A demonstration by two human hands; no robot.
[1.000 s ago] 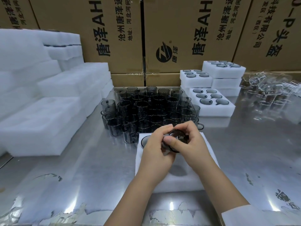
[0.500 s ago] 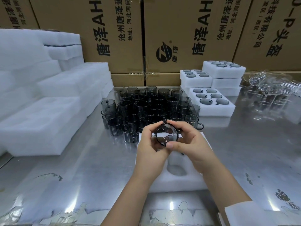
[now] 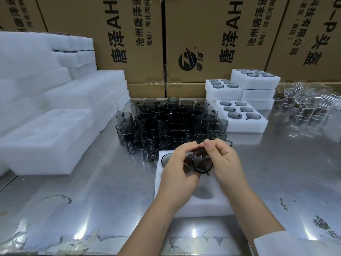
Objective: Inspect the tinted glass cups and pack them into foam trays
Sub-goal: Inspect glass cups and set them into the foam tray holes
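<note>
both hands up over the foam tray [image 3: 186, 204]: left hand [image 3: 177, 170] and right hand [image 3: 226, 163] have fingers curled, clamped round one tinted glass cup [image 3: 202, 160], rim tilted toward camera.

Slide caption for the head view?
Left hand and right hand hold a tinted cup over a foam tray, loose cups behind.

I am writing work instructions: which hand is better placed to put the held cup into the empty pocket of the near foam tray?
Probably the right hand: it pinches the cup by its rim, and the empty pocket lies just below it. The left hand wraps the cup's body.
</note>
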